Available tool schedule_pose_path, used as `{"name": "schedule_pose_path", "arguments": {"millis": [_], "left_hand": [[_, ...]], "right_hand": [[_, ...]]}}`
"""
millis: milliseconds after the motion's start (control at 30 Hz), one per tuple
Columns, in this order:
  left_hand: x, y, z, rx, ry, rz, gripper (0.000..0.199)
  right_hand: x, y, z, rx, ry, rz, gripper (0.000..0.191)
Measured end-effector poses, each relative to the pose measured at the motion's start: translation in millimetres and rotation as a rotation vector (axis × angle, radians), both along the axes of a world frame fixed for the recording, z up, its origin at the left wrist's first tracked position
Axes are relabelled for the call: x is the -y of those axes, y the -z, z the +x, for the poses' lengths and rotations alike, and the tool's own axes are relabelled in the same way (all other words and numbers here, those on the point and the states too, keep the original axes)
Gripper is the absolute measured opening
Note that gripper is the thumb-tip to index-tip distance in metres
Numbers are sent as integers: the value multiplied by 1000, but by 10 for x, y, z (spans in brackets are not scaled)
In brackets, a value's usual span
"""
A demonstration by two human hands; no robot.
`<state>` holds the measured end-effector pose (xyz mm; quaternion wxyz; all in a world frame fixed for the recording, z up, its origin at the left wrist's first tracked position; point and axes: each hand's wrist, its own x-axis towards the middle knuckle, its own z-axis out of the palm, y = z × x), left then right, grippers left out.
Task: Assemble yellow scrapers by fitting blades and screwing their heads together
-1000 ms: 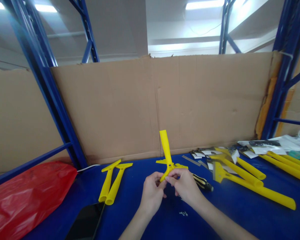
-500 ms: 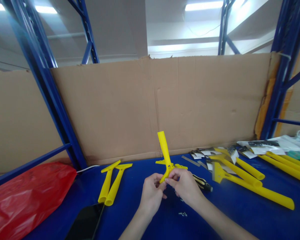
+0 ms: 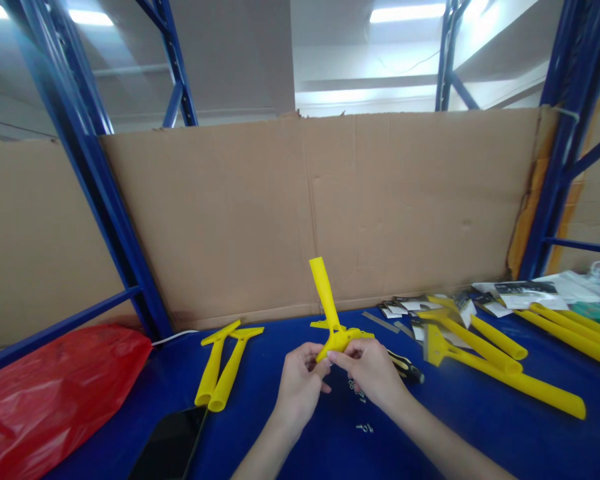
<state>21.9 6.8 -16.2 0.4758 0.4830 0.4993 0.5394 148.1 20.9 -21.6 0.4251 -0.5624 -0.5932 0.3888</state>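
Both hands hold one yellow plastic scraper handle [image 3: 324, 290] above the blue table, its hollow grip pointing up and away and its wide head toward me. My left hand [image 3: 300, 377] pinches the head's left end. My right hand [image 3: 367, 367] has thumb and fingers closed on the head's right side; whether a small part sits under the thumb is hidden. Small metal screws [image 3: 364, 427] lie on the table just below the hands. Behind the held handle, further yellow head pieces [image 3: 360, 333] show partly. A black and yellow screwdriver [image 3: 405, 365] lies beside my right hand, partly covered.
Two yellow scraper handles [image 3: 225, 367] lie at left, near a black phone [image 3: 170, 443] and a red plastic bag [image 3: 65, 393]. At right are assembled scrapers [image 3: 510, 380], flat metal blades [image 3: 381, 322], packaged pieces [image 3: 525, 291] and yellow tubes [image 3: 570, 330]. Cardboard [image 3: 240, 220] walls the back.
The held handle has tilted slightly, its grip end shifting left and up. My right thumb has moved a little onto the head, and more screws show beneath the hands.
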Motion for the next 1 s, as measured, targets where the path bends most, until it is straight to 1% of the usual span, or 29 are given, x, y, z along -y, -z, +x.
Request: {"name": "schedule_pose_path", "arguments": {"millis": [100, 167, 233, 333, 367, 400, 433, 467, 500, 567, 633, 700, 800, 900, 1000], "left_hand": [[7, 4, 2, 53, 28, -59, 16], [12, 2, 5, 92, 31, -114, 16], [13, -9, 2, 116, 7, -158, 13], [0, -32, -16, 118, -50, -185, 11], [-8, -36, -24, 116, -65, -186, 11], [-18, -37, -33, 112, -79, -189, 11], [-29, -34, -43, 109, -96, -189, 10], [-42, -27, -54, 103, -114, -190, 10], [-56, -18, -65, 95, -136, -189, 9], [-88, 2, -89, 72, -180, -182, 8], [-122, 22, -114, 49, -209, -172, 9], [-153, 39, -134, 31, -225, -168, 11], [-186, 74, -142, -2, -238, -156, 14], [-200, 125, -123, -36, -230, -139, 15], [-202, 168, -98, -62, -212, -125, 14]], "right_hand": [[-14, -6, 14, 7, -42, -24, 33], [-17, -34, 54, 28, -77, -8, 33], [-14, -85, 142, 65, -89, 31, 33], [3, -155, 368, 162, -37, 138, 26], [11, -160, 458, 232, 5, 199, 19], [21, -149, 549, 442, 93, 321, 16], [31, -123, 635, 627, 128, 397, 17], [41, -84, 714, 764, 99, 407, 20], [51, -36, 783, 858, 49, 382, 24], [65, 60, 890, 945, 0, 347, 30], [72, 120, 960, 928, -4, 342, 29], [76, 126, 1004, 847, 23, 390, 29], [108, 76, 1034, 689, 27, 562, 28], [179, 32, 1005, 606, -43, 720, 26], [249, 17, 927, 599, -172, 749, 25]]}}
